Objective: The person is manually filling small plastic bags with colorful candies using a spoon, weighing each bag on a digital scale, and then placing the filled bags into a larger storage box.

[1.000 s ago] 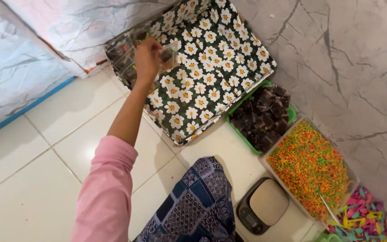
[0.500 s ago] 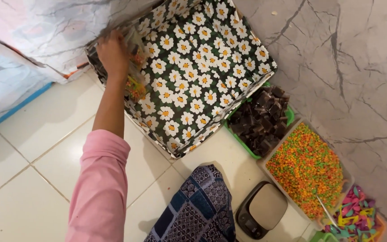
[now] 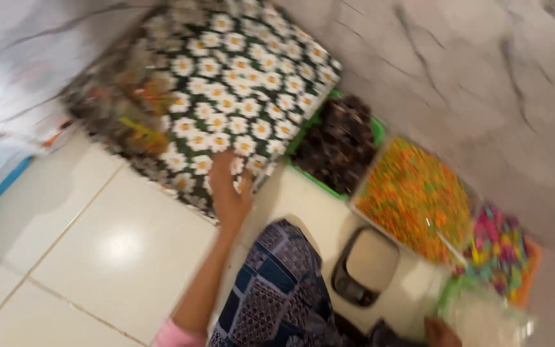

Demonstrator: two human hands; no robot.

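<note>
Daisy cloth (image 3: 239, 96), dark with white flowers, lies spread on the floor (image 3: 97, 257) at the far left-centre, its left part blurred where some orange and yellow bits show. Left of it a pale marbled sheet (image 3: 14, 83) with a blue edge covers the far left corner. White tiles fill the near left.

Left hand (image 3: 229, 193) rests on the near edge of the cloth, fingers spread flat and gripping nothing, its arm running back to a pink sleeve (image 3: 171, 337) at the bottom edge. Just right of the arm a lap in blue patterned fabric (image 3: 277, 295) comes into view.

Right of the cloth, touching its edge, stands a green tray (image 3: 338, 144) of dark brown pieces. Next right is a clear tray (image 3: 415, 196) heaped with orange and green bits, and near it, closer in, a small scale (image 3: 367, 266) with a pale top. Farther right sits a tray of pink, green and yellow pieces (image 3: 499, 247).

Right hand (image 3: 441, 333) shows only partly at the bottom edge beside a clear bag (image 3: 483, 318); I cannot tell whether it holds it. Grey marbled surface (image 3: 470, 77) fills the far right.
</note>
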